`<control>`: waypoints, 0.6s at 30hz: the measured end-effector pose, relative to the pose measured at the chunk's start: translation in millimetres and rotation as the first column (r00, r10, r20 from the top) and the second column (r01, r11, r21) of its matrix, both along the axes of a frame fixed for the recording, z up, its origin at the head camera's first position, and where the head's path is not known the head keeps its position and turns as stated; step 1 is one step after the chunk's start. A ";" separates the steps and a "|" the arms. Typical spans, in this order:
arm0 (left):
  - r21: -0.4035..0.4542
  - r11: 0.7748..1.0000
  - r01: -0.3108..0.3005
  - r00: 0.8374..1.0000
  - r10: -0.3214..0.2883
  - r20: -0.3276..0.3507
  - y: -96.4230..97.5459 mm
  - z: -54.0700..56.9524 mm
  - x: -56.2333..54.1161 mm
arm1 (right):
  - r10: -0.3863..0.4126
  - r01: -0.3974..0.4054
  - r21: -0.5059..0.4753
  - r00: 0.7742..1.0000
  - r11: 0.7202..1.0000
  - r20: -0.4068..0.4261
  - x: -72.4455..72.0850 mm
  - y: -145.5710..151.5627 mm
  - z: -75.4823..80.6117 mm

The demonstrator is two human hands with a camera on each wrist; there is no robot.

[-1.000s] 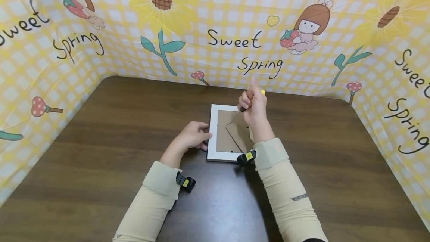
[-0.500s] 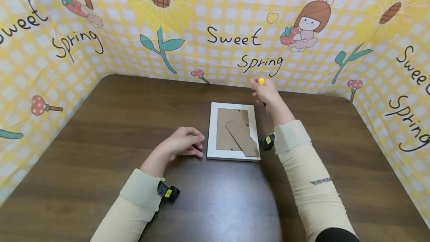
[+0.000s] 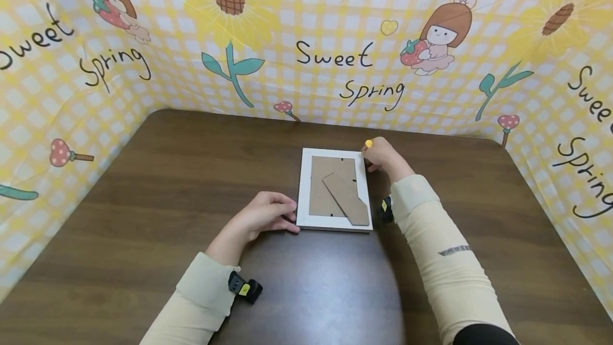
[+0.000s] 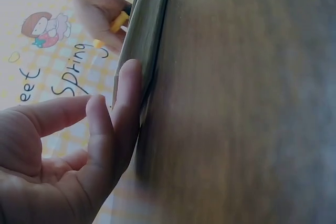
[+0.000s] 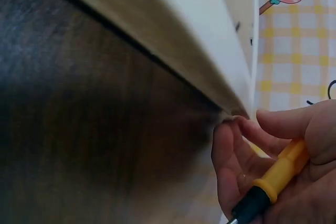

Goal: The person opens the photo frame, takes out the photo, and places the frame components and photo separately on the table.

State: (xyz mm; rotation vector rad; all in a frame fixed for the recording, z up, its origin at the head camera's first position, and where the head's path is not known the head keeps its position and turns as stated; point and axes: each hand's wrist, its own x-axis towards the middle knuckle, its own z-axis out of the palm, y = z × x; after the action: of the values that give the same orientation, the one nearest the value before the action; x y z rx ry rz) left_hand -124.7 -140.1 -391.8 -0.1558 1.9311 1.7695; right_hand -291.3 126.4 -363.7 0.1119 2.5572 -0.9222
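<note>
**Picture frame lies back up, a hand at either side**

A white picture frame (image 3: 304, 190) lies on the desk (image 3: 119, 201), its back turned up and its front hidden beneath. At its far right corner, the right hand (image 3: 380, 154) grips a yellow-handled tool (image 5: 281, 171) across the palm, other fingers at the corner itself. The head view gives only the yellow end of that handle; from the right wrist, the metal shaft is cut off just past the dark collar, so its tip cannot be seen. Whether any fingertip reaches under the corner is also unclear.

Beside the frame's near left corner, the left hand (image 3: 267, 212) has loosely extended fingers with nothing held in them; one fingertip lies against the frame's side in the left wrist view.

The frame is rectangular, with a smooth, flat white border and a paler, wood-like side, blurred up close. Set within it is a matte brown backing board (image 3: 320, 204) with small black tabs along its edges. A flat brown stand (image 3: 351, 204), straight-sided with an angled corner, slants across board and border to the near right corner. Around the frame, the desk shows dark streaked grain and a soft sheen on the near side; beyond it hangs a creased yellow-checked cloth (image 3: 325, 20), its printed sunflowers cut off above.
</note>
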 end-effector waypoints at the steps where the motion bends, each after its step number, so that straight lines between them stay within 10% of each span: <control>1: -0.003 1.000 0.000 1.000 0.000 -0.003 0.9 -0.5 -0.5 | 0.006 -0.006 0.000 1.000 1.000 0.004 -0.1 0.3 -2.1; 18: -0.113 0.994 0.008 1.000 -0.005 0.022 9.1 2.1 -14.6 | 0.013 -0.013 0.051 1.000 0.999 -0.002 3.7 4.7 -0.3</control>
State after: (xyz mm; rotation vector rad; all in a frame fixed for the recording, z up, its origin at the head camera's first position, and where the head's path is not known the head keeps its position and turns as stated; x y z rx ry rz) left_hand -139.3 -131.1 -389.7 -0.2069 2.0146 1.6480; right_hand -287.5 131.1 -364.0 0.1090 2.5814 -0.8539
